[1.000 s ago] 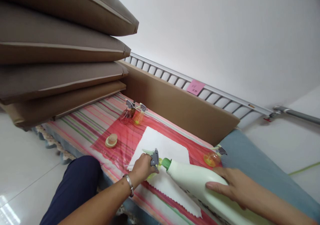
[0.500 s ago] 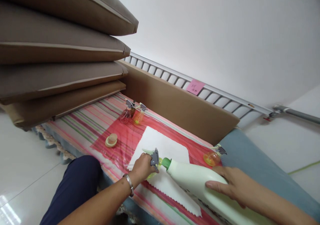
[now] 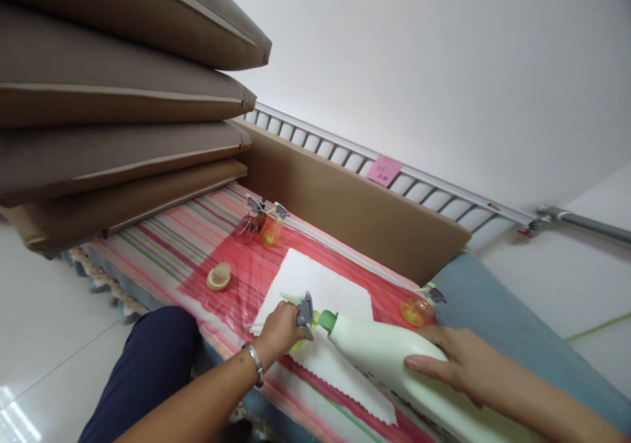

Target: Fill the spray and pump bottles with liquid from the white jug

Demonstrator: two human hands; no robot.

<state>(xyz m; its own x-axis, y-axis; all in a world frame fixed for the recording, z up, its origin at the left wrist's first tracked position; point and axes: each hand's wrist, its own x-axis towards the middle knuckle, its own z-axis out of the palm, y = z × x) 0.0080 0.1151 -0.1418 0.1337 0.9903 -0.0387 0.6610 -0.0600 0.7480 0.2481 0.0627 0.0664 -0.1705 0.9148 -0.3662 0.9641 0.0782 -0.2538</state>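
Observation:
My left hand [image 3: 280, 330] is closed around a grey trigger spray head [image 3: 305, 311] with a pale green part. A small yellow bottle [image 3: 298, 347] shows just beneath and behind those fingers, mostly hidden; I cannot tell whether the spray head is joined to it. My right hand [image 3: 451, 363] grips a large pale green bottle [image 3: 383, 346], tilted with its green tip [image 3: 328, 321] down to the left, right by the yellow bottle. Under both lies a white cloth [image 3: 329, 280] with scalloped edges.
A round cream-coloured cap [image 3: 218, 276] lies at the left on a red plastic sheet [image 3: 236, 256]. Several spray bottles [image 3: 272, 231] stand at the back, and an orange one [image 3: 417, 311] sits at the right. Stacked brown cushions [image 3: 123, 101] rise at the left; a brown board [image 3: 345, 193] borders the back.

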